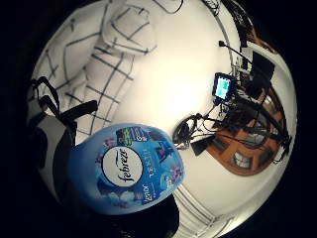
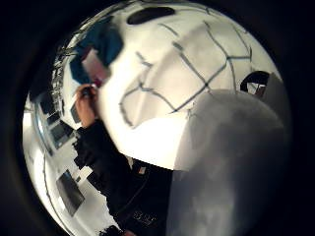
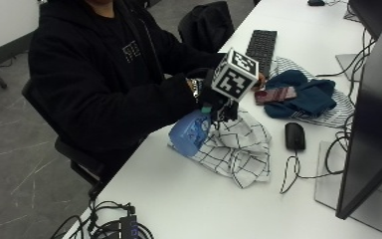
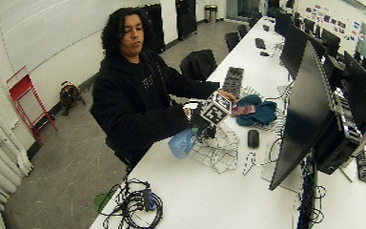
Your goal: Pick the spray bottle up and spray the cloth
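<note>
Already lifted, the blue Febreze spray bottle [image 3: 190, 133] hangs tilted at the counter's [image 3: 197, 204] near edge, the gloved right hand's [image 3: 216, 99] fingers gripping its top, beside the checked white cloth [image 3: 238, 149]. Spraying likely remains.

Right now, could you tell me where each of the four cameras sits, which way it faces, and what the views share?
Little finger side palm view: on the gloved palm, facing the spray bottle, checked cloth and table; black straps show.
Thumb side palm view: on the same palm, facing the cloth and the person's dark sleeve and bare hand.
Outside view: across the table, looking down at the right hand holding the bottle over the cloth; torso and arms show.
Wide outside view: higher and farther, taking in the whole person and table.
All four share the cloth.
</note>
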